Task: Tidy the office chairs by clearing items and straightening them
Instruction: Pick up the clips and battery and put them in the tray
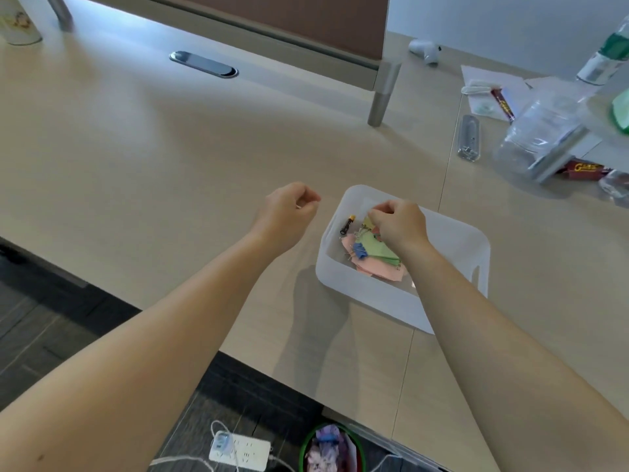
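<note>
Floor: below the desk edge lie a power strip [240, 451] with white cables and a green-rimmed bin [332, 446] holding crumpled waste.
Chairs: none in view, so I cannot tell whether any chair is cleared or straightened; that part of the task looks yet to be done.
Desk: the pale wood desk [153, 148] carries everything else seen here.
Left hand: the left hand [289, 207] hovers over bare desk just left of the box, fingers curled loosely toward the thumb; whether it pinches something tiny is too small to tell.
Right hand: the right hand [398, 223] reaches down into the box, fingertips pinched together on the small things there, most likely a clip or note, though exactly which one is hidden.
Box: the white box [456, 247] sits near the desk's front edge and holds pink and green notes [374, 243], a blue clip [360, 250] and a battery [347, 226].
Stage: judging by the box, small items are being gathered into it, so clearing seems under way, not finished.
Right clutter: farther right lie a clear jar [534, 137] on its side, snack wrappers [583, 168], papers and a bottle [604, 56]; these look unsorted.
Far side: a cable port [204, 64], a divider panel [289, 18] on metal legs and a cup [18, 20] at the left corner.
</note>
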Demonstrator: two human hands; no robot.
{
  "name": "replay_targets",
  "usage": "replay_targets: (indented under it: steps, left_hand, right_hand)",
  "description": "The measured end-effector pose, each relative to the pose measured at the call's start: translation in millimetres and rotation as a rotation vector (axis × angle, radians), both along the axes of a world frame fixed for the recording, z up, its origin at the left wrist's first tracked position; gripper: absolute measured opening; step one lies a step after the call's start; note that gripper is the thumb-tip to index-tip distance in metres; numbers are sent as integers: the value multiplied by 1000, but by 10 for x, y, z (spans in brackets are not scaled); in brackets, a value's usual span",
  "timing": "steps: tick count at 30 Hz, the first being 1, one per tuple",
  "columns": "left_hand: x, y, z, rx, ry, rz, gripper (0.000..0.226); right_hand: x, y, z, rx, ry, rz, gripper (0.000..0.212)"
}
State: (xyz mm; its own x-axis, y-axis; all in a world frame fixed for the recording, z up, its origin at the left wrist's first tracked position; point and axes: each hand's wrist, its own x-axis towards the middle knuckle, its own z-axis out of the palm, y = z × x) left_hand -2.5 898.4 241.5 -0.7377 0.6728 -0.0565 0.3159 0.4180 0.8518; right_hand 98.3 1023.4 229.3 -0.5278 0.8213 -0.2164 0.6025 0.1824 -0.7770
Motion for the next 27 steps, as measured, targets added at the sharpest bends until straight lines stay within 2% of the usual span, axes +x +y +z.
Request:
replay_targets:
  steps: [6, 10, 19, 27]
  left_hand:
    - [351, -128, 231, 48, 8, 28, 19]
    - [632, -453, 457, 57, 49, 103, 19]
    - [1450, -1777, 779, 34, 175, 366, 22]
    - [1991, -3172, 826, -34, 185, 697, 18]
  right_hand:
    - [307, -234, 418, -5, 202, 39, 26]
    - [480, -523, 649, -46, 290, 128, 27]
    - [881, -1561, 859, -111, 347, 488, 26]
    - [985, -2801, 829, -238, 330, 768, 24]
